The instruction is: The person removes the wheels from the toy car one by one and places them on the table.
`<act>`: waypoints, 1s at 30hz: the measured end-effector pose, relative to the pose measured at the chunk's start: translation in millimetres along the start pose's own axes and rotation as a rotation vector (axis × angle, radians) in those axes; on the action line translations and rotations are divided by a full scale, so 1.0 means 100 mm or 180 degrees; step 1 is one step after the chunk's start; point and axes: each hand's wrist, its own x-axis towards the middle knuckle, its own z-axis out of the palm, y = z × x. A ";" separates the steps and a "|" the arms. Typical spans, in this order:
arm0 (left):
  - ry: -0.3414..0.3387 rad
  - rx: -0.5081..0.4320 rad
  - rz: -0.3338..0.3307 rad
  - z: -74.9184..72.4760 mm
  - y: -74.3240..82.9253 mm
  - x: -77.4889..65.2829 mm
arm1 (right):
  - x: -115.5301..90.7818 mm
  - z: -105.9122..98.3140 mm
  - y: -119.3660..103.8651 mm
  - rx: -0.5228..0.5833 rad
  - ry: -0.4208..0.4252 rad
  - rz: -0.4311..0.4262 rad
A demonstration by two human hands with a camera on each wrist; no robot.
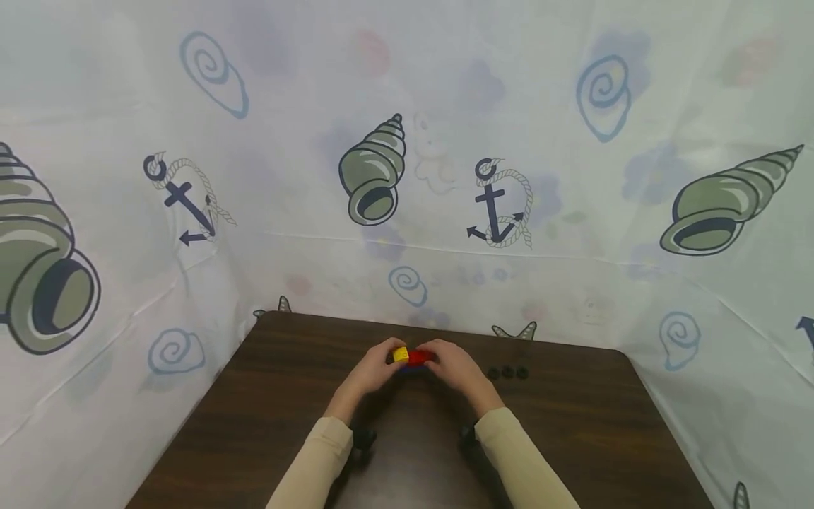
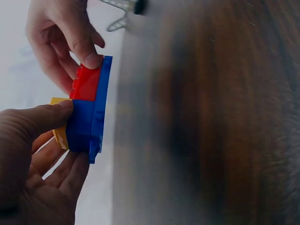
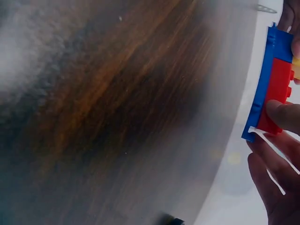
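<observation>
Both hands hold one toy brick build over the far part of the table. It has a long flat blue base (image 2: pixel 99 117), a red brick (image 2: pixel 88 84) and a blue brick (image 2: pixel 80 124) side by side on it, and a yellow brick (image 1: pixel 400 355) on top of the blue one. My left hand (image 1: pixel 375 367) pinches the blue and yellow end, thumb at the yellow brick, fingers behind and below. My right hand (image 1: pixel 454 360) grips the red end between thumb and fingers. In the wrist views the build is raised in front of the pale cloth; some fingertips are hidden.
Three small black round pieces (image 1: pixel 507 372) lie in a row on the dark wooden table (image 1: pixel 273 396), right of my right hand. A white cloth (image 1: pixel 445 85) printed with shells and anchors hangs behind the table and along both sides.
</observation>
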 end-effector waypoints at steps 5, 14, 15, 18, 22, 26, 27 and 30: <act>0.0019 -0.0047 -0.0016 0.15 -0.06 0.06 | 0.07 0.03 0.12 0.0033 -0.0145 0.0093; 0.0042 -0.0048 -0.0111 0.29 -0.14 0.07 | 0.09 0.13 0.21 0.0156 -0.0249 0.0239; 0.0045 -0.0044 -0.0103 0.29 -0.15 0.07 | 0.09 0.14 0.21 0.0167 -0.0232 0.0248; 0.0044 -0.0030 -0.0091 0.29 -0.17 0.08 | 0.09 0.17 0.21 0.0209 -0.0171 0.0262; 0.0025 -0.0006 -0.0112 0.31 -0.18 0.08 | 0.09 0.20 0.20 0.0232 -0.0155 0.0310; 0.0037 0.0046 -0.0123 0.32 -0.19 0.08 | 0.09 0.21 0.19 0.0184 -0.0115 0.0277; 0.0047 0.0060 -0.0113 0.33 -0.19 0.08 | 0.10 0.21 0.19 0.0125 -0.0099 0.0249; 0.0074 0.0109 -0.0090 0.34 -0.18 0.07 | 0.09 0.22 0.18 0.0118 -0.0076 0.0207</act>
